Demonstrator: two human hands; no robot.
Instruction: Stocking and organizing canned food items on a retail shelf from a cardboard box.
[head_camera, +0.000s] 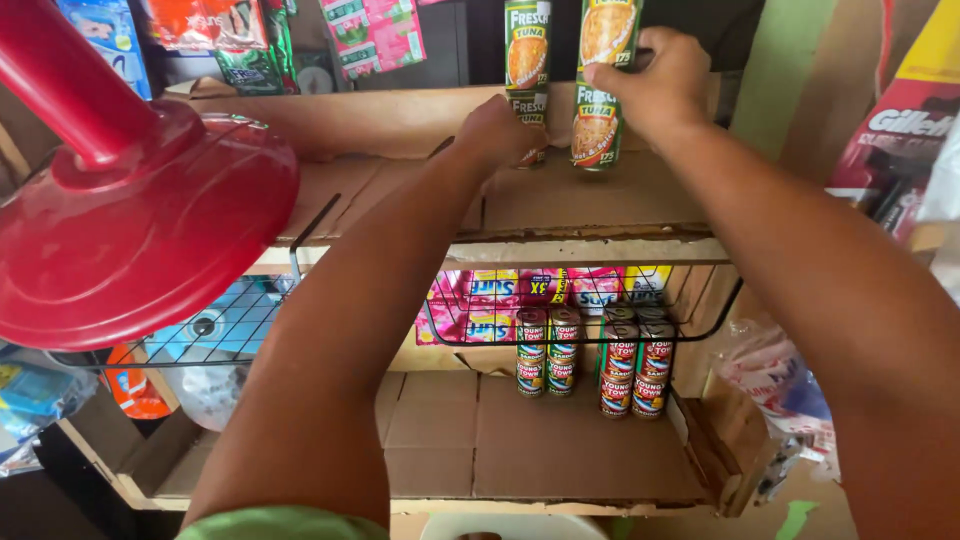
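Stacking in hand on upper cardboard-lined shelf (600, 200): right hand (655, 85), fingers curled round tall green-and-orange tin stack (597, 125), steadying it upright. Left hand (497, 130) closed over neighbouring shorter green tin stack (528, 70), fingertips hidden. Next move, by judgement: squaring both columns without toppling. Below, red-labelled tins (590, 360) in rows; black wire basket (700, 330) of pink sachets; red plastic fan base (140, 220) left.

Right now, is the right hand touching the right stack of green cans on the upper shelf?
Touching. The head view shows the right hand with fingers wrapped over the right stack of green cans, where the upper and lower cans meet, no gap visible.
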